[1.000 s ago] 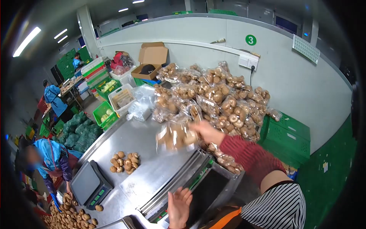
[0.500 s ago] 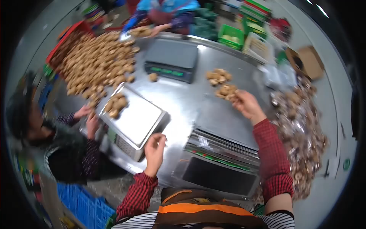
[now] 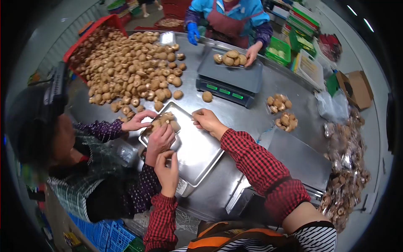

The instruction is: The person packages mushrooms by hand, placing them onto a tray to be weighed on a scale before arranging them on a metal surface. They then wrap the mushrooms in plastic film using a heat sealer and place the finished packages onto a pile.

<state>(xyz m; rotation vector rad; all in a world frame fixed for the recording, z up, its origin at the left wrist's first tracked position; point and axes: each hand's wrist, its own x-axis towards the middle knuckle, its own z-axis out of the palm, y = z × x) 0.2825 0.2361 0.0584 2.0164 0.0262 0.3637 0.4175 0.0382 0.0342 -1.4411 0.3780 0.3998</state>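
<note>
My right hand (image 3: 210, 122) is closed in a pinch over the far edge of the metal weighing tray (image 3: 197, 161); what its fingertips hold, if anything, I cannot make out. Low at the tray's near left side, my left hand (image 3: 167, 173) has its fingers curled toward the thumb, and nothing shows in them. Shiitake mushrooms (image 3: 167, 122) lie in a small clear pack at the tray's left end. A co-worker's hands (image 3: 158, 140) work on that pack, just above my left hand.
A mushroom heap (image 3: 130, 67) spills from a red crate (image 3: 94, 42). Across the table, another person's bare hand (image 3: 253, 53) touches mushrooms on a grey scale (image 3: 228, 73). Two mushroom packs (image 3: 287, 122) sit at right, near a dark-topped scale (image 3: 300, 157) and piled bagged mushrooms (image 3: 346, 168).
My right hand has left the mushroom packs on the right and swung left over the tray. The co-worker's hands have reached onto the tray. Mushrooms now lie on the far scale. My view has shifted.
</note>
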